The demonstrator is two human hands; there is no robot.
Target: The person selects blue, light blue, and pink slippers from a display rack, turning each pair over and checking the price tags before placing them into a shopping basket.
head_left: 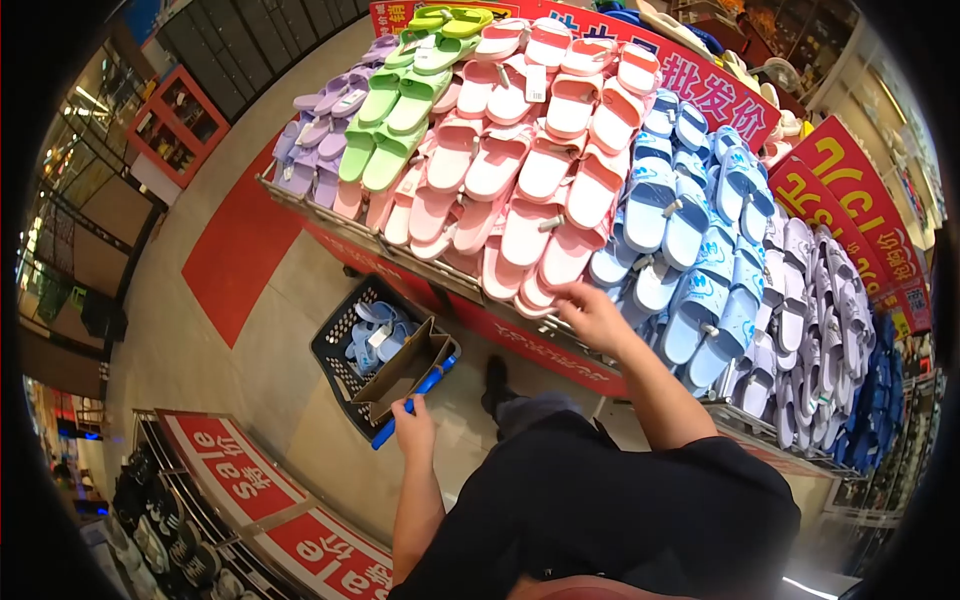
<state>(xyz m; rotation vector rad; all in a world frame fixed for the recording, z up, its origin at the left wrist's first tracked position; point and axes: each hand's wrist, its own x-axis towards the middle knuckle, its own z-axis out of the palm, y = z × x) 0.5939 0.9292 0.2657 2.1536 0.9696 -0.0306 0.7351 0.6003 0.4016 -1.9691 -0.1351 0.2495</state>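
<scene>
My left hand (414,428) is closed around the blue handle (432,377) of a black shopping basket (328,368). In the basket lie blue slippers (372,333) with a white tag, beside a brown open box-like thing (398,378). My right hand (592,318) is at the lower edge of the display, its fingers curled on the toe end of a pink slipper (538,294); its fingertips are partly hidden. Above it hang rows of pink and white slippers (500,160). To its right are blue slippers (655,205).
Green slippers (400,100) and purple slippers (318,130) fill the display's left end. Lavender slippers (800,320) and dark blue ones (875,400) fill its right end. Red price signs (840,200) stand behind. A shoe rack (165,515) with red sale signs (235,465) is at lower left.
</scene>
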